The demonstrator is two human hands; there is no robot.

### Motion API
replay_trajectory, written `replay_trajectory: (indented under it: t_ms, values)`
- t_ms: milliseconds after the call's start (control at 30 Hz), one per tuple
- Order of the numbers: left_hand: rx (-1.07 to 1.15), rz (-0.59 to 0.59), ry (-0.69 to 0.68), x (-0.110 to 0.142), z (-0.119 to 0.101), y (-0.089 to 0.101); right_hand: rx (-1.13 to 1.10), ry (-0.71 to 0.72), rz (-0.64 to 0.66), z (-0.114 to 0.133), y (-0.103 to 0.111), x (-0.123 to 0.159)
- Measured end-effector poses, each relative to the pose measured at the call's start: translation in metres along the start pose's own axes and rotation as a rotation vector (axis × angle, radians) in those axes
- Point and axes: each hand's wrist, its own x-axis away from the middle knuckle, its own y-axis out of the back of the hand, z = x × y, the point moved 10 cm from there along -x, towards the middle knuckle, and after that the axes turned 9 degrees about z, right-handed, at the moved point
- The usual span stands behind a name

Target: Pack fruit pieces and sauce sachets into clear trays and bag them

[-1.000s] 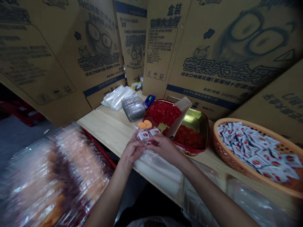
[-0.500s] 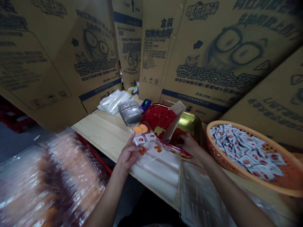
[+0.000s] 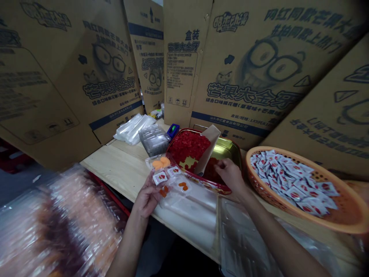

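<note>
My left hand [image 3: 147,197] grips the near left edge of a clear plastic blister tray [image 3: 173,187]. In that tray lie orange discs [image 3: 161,163], two white sachets [image 3: 160,177] with red print, and a few small orange-red pieces [image 3: 183,186]. My right hand [image 3: 230,174] hangs over the near right part of a red-rimmed gold tray [image 3: 227,148], its fingers pinched together; what they hold, if anything, is too small to make out. Beneath those fingers is a heap of orange-red pieces [image 3: 211,165]. A cardboard divider [image 3: 208,151] parts it from red pieces [image 3: 188,145].
An orange basket [image 3: 353,209] of sachets stands on the right. Behind are stacked clear trays [image 3: 154,140], plastic bags [image 3: 134,129] and a blue tape dispenser [image 3: 173,130]. Cardboard boxes [image 3: 242,77] wall the back. Filled clear packs [image 3: 86,207] sit at lower left.
The view has shifted slightly, so most things sit further left. My right hand has risen a little out of the orange-red pieces, its fingers now showing. My left hand still grips the blister tray.
</note>
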Motion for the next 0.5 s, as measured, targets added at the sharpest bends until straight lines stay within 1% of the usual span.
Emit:
replay_trajectory:
  t_ms: [33,67,100,167,233,300,367,433,500]
  values:
    - [0.001,-0.015,-0.001,0.001,-0.001,0.001,-0.001,0.0,-0.018,0.011,0.005,-0.002]
    - [0.004,-0.029,-0.002,0.002,-0.001,0.002,0.011,0.008,0.003,0.025,0.004,-0.007]
    - [0.006,-0.04,-0.004,0.003,-0.002,0.002,0.037,0.027,0.056,0.04,-0.002,-0.013]
    - [0.005,-0.049,-0.008,0.005,-0.003,0.002,0.101,0.077,0.18,0.069,-0.023,-0.027]
    - [-0.001,-0.051,-0.018,0.007,-0.005,0.001,0.142,0.105,0.276,0.09,-0.048,-0.04]
    - [-0.003,-0.059,-0.026,0.01,-0.006,0.001,0.174,0.093,0.363,0.1,-0.075,-0.05]
    - [0.0,-0.07,-0.031,0.013,-0.008,0.003,0.217,0.059,0.444,0.103,-0.099,-0.055]
    - [0.004,-0.078,-0.035,0.016,-0.009,0.005,0.253,0.023,0.5,0.102,-0.115,-0.056]
    - [0.007,-0.083,-0.039,0.018,-0.011,0.007,0.275,0.006,0.527,0.101,-0.123,-0.055]
